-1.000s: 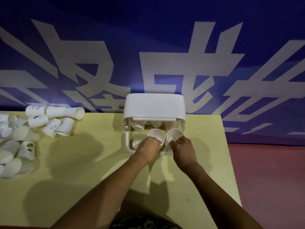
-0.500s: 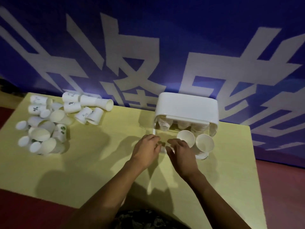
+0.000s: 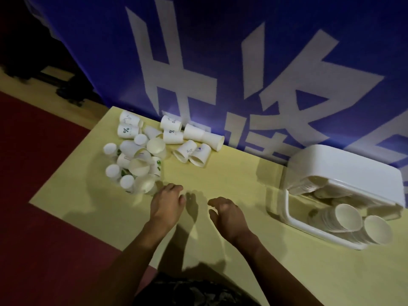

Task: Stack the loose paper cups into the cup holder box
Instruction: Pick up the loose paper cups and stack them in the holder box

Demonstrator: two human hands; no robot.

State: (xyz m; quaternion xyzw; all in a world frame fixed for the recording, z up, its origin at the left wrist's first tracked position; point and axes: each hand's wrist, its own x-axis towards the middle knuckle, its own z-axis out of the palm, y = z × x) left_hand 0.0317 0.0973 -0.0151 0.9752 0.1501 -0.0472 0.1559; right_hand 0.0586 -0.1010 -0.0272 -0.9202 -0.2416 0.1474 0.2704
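I see my left hand point(image 3: 167, 203) and right hand point(image 3: 227, 214) empty, fingers loosely curled, over the table point(image 3: 231, 180). Loose paper cups point(image 3: 152, 151) crowd its far left corner; the cup holder box point(image 3: 344, 171) sits at its right edge.

On the desk point(image 3: 231, 173), a heap of loose paper cups point(image 3: 141, 157) lies at the far left, most of them tipped on their sides, with a few more cups point(image 3: 192, 138) just right of the heap, close to the banner point(image 3: 242, 62) that stands behind the desk's far edge. The cup holder box point(image 3: 344, 171) sits at the far right, well apart from the heap, with two stacks of cups point(image 3: 353, 221) lying in its near opening, mouths toward the person. Between them, both hands are over the bare middle of the desk: the left hand point(image 3: 166, 204) just beside the heap's near edge, the right hand point(image 3: 227, 215) to its right.
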